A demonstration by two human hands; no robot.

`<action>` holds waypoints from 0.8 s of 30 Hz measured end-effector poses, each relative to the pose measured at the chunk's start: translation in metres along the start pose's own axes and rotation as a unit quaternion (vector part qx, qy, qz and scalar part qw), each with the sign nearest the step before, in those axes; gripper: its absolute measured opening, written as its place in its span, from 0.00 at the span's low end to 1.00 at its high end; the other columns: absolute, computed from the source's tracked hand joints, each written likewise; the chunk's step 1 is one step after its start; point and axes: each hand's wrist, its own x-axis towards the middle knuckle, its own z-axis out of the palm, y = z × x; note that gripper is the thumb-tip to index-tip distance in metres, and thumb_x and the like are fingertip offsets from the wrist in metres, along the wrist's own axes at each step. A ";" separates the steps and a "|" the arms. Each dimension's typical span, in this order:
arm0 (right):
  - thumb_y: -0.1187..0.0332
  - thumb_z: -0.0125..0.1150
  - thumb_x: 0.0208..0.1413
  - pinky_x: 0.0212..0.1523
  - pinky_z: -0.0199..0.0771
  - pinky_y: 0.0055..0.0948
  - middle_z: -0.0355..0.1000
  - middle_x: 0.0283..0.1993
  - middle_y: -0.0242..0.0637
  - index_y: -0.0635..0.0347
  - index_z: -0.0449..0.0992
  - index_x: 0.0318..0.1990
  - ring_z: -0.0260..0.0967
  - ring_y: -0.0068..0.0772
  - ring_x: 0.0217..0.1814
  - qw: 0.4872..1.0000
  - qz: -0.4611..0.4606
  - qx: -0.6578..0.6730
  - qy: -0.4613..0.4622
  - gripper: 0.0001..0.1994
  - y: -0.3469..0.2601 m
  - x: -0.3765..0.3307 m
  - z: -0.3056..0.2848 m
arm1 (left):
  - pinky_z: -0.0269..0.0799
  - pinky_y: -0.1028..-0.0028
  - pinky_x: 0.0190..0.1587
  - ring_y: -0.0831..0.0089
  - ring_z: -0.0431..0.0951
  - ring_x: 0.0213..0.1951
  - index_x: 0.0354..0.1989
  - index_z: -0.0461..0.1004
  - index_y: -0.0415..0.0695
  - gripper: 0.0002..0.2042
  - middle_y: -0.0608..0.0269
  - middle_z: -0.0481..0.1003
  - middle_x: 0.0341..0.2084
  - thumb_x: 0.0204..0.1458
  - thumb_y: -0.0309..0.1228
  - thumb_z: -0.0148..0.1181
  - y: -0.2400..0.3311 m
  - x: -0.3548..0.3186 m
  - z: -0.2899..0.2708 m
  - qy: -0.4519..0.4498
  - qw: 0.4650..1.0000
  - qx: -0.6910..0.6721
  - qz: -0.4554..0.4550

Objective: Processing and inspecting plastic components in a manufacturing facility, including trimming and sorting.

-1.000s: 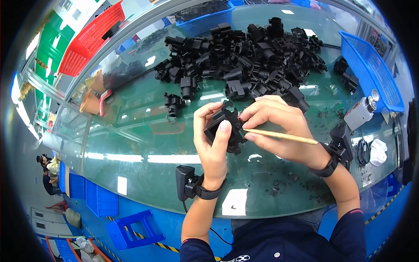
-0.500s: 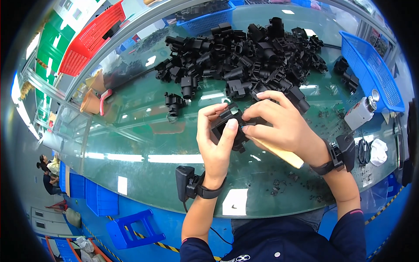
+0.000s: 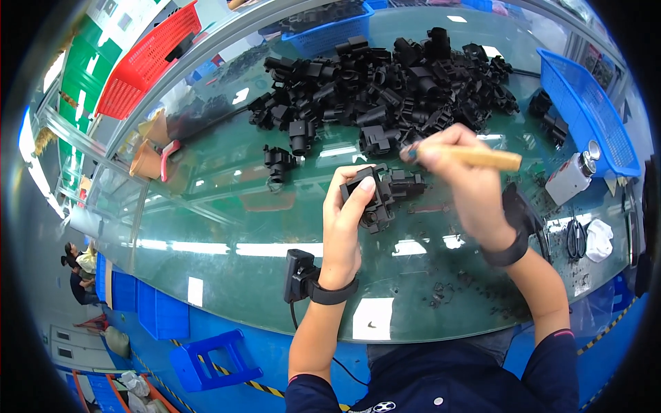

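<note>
My left hand (image 3: pixel 343 224) is closed round a black molded plastic part (image 3: pixel 379 206), with the thumb pressed on its top and its open, hollow side showing. To the right of that part, apart from it, my right hand (image 3: pixel 469 189) is raised and smeared by motion. It grips a tool with a tan-yellow handle (image 3: pixel 490 157), whose tip is too blurred to make out. Beyond both hands lies a large heap of black plastic parts (image 3: pixel 385 86). A single black part (image 3: pixel 277 165) lies on the green tabletop (image 3: pixel 220 213), left of the heap.
A blue basket (image 3: pixel 585 110) and a metal bottle (image 3: pixel 573 175) stand at the right, near a coiled black cable (image 3: pixel 575 239) and a crumpled white wad (image 3: pixel 599 239). Dark scraps (image 3: pixel 441 292) litter the near right. Orange cups (image 3: pixel 146 160) stand at the left; a blue stool (image 3: pixel 215 359) is below.
My right hand has pulled away from the part, up and to the right, swinging the yellow handle upward. My left hand still holds the part and has shifted slightly right.
</note>
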 end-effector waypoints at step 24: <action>0.70 0.59 0.49 0.33 0.67 0.17 0.72 0.30 0.33 0.65 0.71 0.33 0.68 0.16 0.34 0.982 0.017 -0.073 -0.171 0.08 -0.012 -0.015 0.011 | 0.57 0.72 0.50 0.71 0.64 0.43 0.45 0.63 0.36 0.20 0.58 0.64 0.40 0.46 0.34 0.55 0.002 -0.007 0.001 0.116 0.948 0.095 0.281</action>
